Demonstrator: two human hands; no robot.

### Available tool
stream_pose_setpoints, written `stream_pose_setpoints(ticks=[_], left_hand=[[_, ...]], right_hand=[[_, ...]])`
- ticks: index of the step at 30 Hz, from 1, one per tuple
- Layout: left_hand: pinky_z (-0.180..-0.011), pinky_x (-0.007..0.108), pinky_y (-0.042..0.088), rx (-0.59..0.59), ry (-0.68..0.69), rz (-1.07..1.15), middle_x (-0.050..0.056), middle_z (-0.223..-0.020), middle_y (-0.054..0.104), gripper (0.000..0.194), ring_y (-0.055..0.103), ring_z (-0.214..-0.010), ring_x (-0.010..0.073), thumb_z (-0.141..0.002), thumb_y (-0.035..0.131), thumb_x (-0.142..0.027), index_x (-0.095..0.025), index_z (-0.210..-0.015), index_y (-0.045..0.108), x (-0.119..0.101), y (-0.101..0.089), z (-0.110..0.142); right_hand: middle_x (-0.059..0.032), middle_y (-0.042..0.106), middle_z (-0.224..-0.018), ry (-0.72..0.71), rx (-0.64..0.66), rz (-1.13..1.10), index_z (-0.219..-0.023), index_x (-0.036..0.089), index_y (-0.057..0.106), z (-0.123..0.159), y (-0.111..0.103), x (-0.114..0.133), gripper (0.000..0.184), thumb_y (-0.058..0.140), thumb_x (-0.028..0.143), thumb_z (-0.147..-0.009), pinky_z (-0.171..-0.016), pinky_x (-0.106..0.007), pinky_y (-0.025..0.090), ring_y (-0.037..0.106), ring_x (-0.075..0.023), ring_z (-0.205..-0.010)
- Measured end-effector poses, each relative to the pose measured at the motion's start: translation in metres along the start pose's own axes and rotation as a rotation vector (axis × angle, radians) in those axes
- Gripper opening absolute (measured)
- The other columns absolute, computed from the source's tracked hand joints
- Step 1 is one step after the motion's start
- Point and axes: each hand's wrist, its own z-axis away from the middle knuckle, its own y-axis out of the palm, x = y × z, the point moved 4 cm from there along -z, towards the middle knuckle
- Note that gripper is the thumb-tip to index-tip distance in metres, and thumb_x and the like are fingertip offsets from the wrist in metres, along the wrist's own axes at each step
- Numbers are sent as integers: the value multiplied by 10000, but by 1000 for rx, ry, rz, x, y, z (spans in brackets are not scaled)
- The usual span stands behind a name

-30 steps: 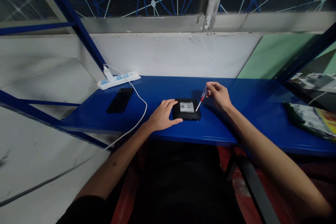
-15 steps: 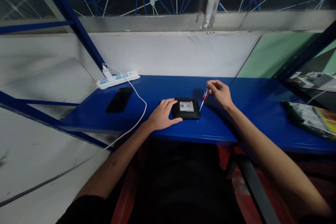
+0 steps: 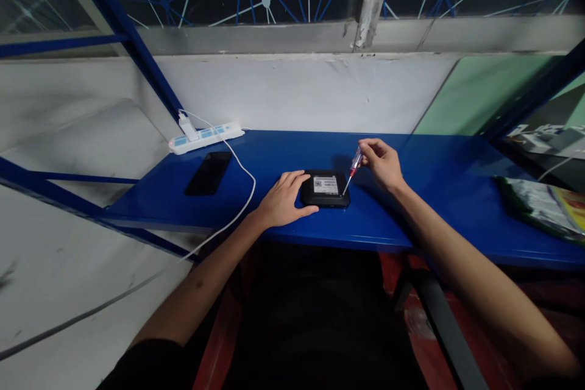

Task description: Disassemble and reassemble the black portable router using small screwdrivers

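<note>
A flat black electronic box [image 3: 325, 200] with rounded corners lies on the blue table, a white printed label on its upper face. My left hand [image 3: 286, 200] grips its left end, thumb along the near edge and fingers at the far edge. Between the thumb and fingers of my right hand [image 3: 381, 164] is a screwdriver [image 3: 355, 163] with a clear handle and a red collar. It leans, and its tip meets the box's top near the right front corner. Whether the tip sits in a screw is too small to tell.
A black phone [image 3: 209, 173] lies left on the blue table [image 3: 283, 146]. Behind it is a white power strip [image 3: 208, 138] with a charger [image 3: 186, 126]; its white cable [image 3: 249, 195] runs over the table's front edge. A shiny plastic packet [image 3: 542, 207] lies at the right.
The screwdriver's tip has shifted slightly left, from the box's right edge onto its top near the corner. My left hand and the box are nearly unmoved.
</note>
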Motion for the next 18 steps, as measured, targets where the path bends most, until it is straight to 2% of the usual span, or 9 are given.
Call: stream_pose_setpoints(ticks=[11, 18], left_hand=[[-1130, 536, 384, 5, -2, -11, 136, -1508, 411, 789, 354, -1403, 347, -847, 621, -650, -213, -1454, 369, -2, -1, 0], [-1124, 539, 391, 12, -4, -7, 131, -1514, 403, 777, 350, -1407, 348, -852, 622, -643, -228, -1455, 363, -1, 0, 1]], right_hand=[[26, 627, -657, -1, 27, -10, -900, 231, 659, 1, 2, 1, 341, 758, 531, -771, -549, -283, 521, 601, -117, -537], [25, 624, -703, -7, -7, -15, -915, 227, 658, -1, -1, 3, 336, 755, 515, -773, -553, -284, 527, 574, -104, -538]])
